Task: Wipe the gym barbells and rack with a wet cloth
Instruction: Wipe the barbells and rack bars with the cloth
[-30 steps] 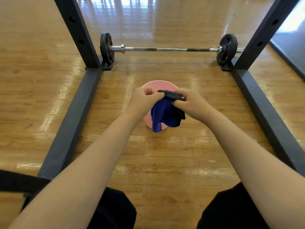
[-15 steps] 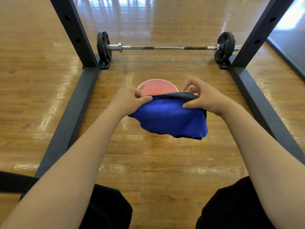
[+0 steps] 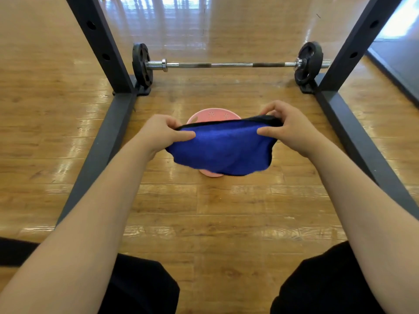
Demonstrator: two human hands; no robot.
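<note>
A blue cloth (image 3: 223, 147) with a dark edge hangs spread between my hands above a pink bowl (image 3: 210, 115) on the floor. My left hand (image 3: 162, 132) pinches its left top corner and my right hand (image 3: 289, 129) pinches the right top corner. Beyond them a barbell (image 3: 226, 64) with a black plate at each end lies on the floor between the two black uprights of the rack (image 3: 102, 41).
The rack's black base rails run along the wooden floor on my left (image 3: 99, 150) and right (image 3: 358, 141). A dark mat (image 3: 399, 57) lies at the far right. My knees in black trousers (image 3: 140, 288) are at the bottom edge.
The cloth was bunched between my hands a second ago. My hands have drawn apart and the cloth is now stretched out wide over the bowl.
</note>
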